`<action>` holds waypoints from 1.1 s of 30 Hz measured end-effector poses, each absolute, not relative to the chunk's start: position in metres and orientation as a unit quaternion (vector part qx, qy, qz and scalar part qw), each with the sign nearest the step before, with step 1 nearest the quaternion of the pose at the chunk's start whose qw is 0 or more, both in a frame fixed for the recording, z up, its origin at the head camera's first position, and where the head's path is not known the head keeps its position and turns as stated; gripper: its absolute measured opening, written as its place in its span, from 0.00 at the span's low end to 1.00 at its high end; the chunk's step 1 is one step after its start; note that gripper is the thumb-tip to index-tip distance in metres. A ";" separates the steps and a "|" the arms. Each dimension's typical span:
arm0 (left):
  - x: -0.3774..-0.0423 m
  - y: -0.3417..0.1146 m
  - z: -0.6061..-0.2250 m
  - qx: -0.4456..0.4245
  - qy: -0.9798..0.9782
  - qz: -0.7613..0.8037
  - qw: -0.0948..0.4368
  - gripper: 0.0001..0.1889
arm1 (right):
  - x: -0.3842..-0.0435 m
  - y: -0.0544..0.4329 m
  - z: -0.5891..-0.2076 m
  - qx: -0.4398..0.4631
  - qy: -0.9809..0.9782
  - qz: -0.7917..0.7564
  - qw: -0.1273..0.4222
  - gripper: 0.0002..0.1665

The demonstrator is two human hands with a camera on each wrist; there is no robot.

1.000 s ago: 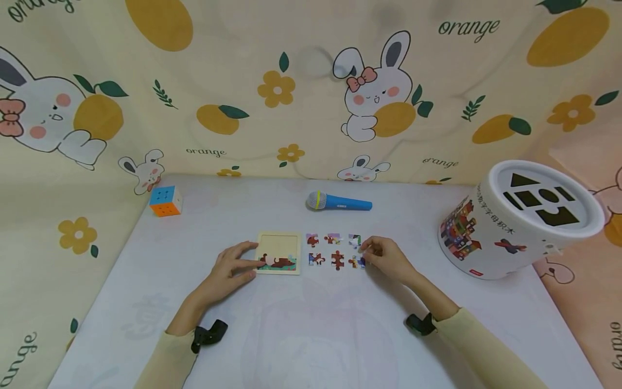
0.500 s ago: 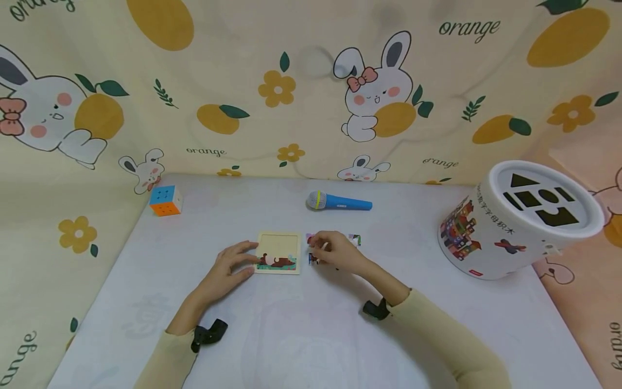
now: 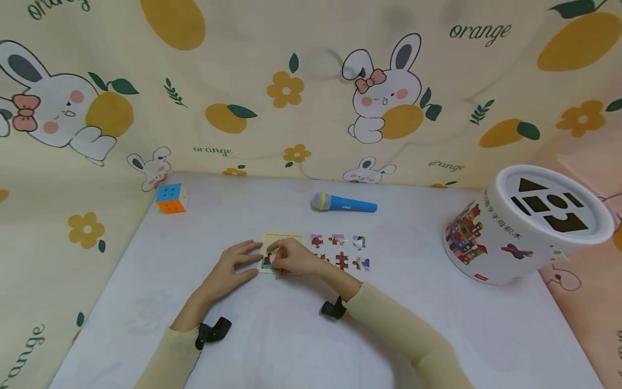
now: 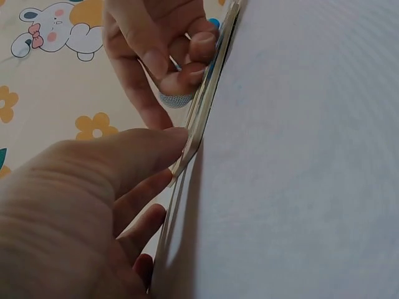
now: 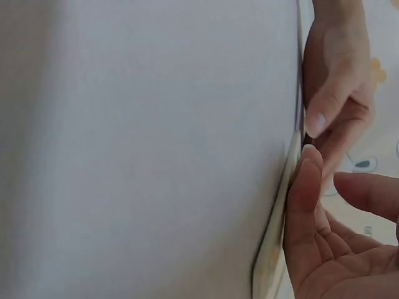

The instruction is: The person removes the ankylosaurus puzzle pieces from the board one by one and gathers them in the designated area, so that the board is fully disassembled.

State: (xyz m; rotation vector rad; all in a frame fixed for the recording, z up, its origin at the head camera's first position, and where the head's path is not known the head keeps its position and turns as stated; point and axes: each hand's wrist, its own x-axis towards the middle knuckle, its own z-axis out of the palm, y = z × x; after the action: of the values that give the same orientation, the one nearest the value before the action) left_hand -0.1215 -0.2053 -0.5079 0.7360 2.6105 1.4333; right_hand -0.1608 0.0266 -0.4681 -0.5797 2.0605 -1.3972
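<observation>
A shallow wooden puzzle tray (image 3: 284,235) lies on the table, with pictured pieces (image 3: 266,263) along its lower part. My left hand (image 3: 232,267) touches its left side, fingers spread and thumb (image 4: 168,143) at the near corner in the left wrist view. Over the tray is my right hand (image 3: 293,256), fingertips down at the pictured part, which it partly covers. In the right wrist view, a gap separates thumb and fingers of the right hand (image 5: 336,255), with nothing seen between them. Several loose jigsaw pieces (image 3: 342,261) lie in two rows right of the tray.
Behind the pieces lies a blue toy microphone (image 3: 352,204). A puzzle cube (image 3: 171,199) sits at the back left. At the right stands a large white bucket (image 3: 510,237) with shape holes in its lid. A printed cloth (image 3: 233,70) hangs behind the table.
My right hand has moved left from the loose pieces, across them, to over the tray. The loose pieces are where they were. My left hand stays at the tray; the head view has shifted slightly.
</observation>
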 end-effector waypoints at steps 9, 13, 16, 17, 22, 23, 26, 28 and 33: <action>-0.121 -0.205 -0.508 0.248 0.847 0.470 0.022 0.17 | -0.160 0.025 -0.473 -0.167 0.747 -0.562 0.315 0.23; -0.121 -0.204 -0.507 0.250 0.845 0.471 0.024 0.17 | -0.160 0.025 -0.473 -0.166 0.744 -0.564 0.317 0.23; -0.120 -0.204 -0.506 0.250 0.844 0.473 0.024 0.17 | -0.159 0.026 -0.472 -0.156 0.736 -0.575 0.323 0.22; -0.120 -0.204 -0.506 0.250 0.844 0.473 0.024 0.17 | -0.159 0.026 -0.472 -0.152 0.732 -0.580 0.324 0.22; -0.121 -0.204 -0.507 0.248 0.845 0.474 0.026 0.17 | -0.159 0.026 -0.475 -0.156 0.715 -0.599 0.326 0.20; -0.121 -0.204 -0.507 0.247 0.845 0.474 0.027 0.17 | -0.159 0.026 -0.476 -0.160 0.714 -0.599 0.325 0.19; -0.121 -0.204 -0.508 0.246 0.845 0.474 0.026 0.17 | -0.159 0.026 -0.478 -0.171 0.716 -0.597 0.318 0.17; -0.122 -0.204 -0.509 0.247 0.845 0.474 0.024 0.17 | -0.159 0.026 -0.478 -0.173 0.719 -0.596 0.314 0.15; -0.122 -0.204 -0.509 0.251 0.842 0.477 0.018 0.16 | -0.158 0.024 -0.478 -0.181 0.737 -0.577 0.301 0.08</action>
State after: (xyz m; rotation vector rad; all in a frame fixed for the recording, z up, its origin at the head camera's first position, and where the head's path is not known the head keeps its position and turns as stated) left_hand -0.1215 -0.2043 -0.5095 0.7785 2.6158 1.4820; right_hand -0.1580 0.0240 -0.4776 -0.4811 1.9548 -1.5316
